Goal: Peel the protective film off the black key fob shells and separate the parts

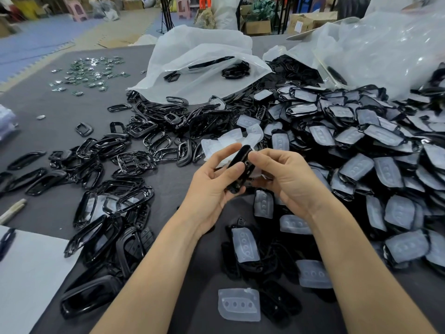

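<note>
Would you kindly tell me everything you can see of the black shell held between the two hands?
The shell is glossy black plastic, long with rounded ends, seen edge-on and tilted nearly upright above the grey table. The left hand grips its lower half, thumb across the side; the right hand pinches its upper edge.

- The key fob shell [243, 155] is showing glossy black plastic.
- The film piece [238, 295] is looking milky, matt plastic.
- The table cover [60, 112] is looking matt grey cloth.
</note>
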{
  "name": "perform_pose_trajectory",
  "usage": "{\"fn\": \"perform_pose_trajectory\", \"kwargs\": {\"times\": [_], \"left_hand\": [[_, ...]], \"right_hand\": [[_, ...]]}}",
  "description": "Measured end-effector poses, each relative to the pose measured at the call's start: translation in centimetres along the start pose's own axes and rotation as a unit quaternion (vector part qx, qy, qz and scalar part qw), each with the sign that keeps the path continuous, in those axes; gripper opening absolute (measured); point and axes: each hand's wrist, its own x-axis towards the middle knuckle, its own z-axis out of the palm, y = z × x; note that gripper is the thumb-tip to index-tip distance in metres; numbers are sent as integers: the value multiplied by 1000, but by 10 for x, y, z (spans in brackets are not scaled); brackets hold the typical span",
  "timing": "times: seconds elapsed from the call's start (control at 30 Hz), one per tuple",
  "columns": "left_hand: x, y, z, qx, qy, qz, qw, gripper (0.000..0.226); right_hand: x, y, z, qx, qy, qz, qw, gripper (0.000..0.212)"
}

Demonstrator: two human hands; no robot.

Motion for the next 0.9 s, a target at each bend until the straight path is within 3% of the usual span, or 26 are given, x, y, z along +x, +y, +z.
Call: {"fn": "perform_pose_trajectory", "kwargs": {"times": [0.13, 0.53, 0.7, 0.9], "left_hand": [[1, 0, 0, -16, -6, 13, 1000, 35], [4, -6, 0, 117, 90, 53, 988, 26], [3, -8, 0, 179, 103, 62, 976, 18], [3, -15, -1, 273, 103, 82, 953, 22]], "right_hand": [[-1, -1, -1, 15, 0, 16, 1000, 25], [5, 5, -1, 23, 114, -31, 993, 10], [4, 6, 0, -82, 140, -58, 985, 11], [4, 11, 5, -304, 183, -122, 927, 16]]}}
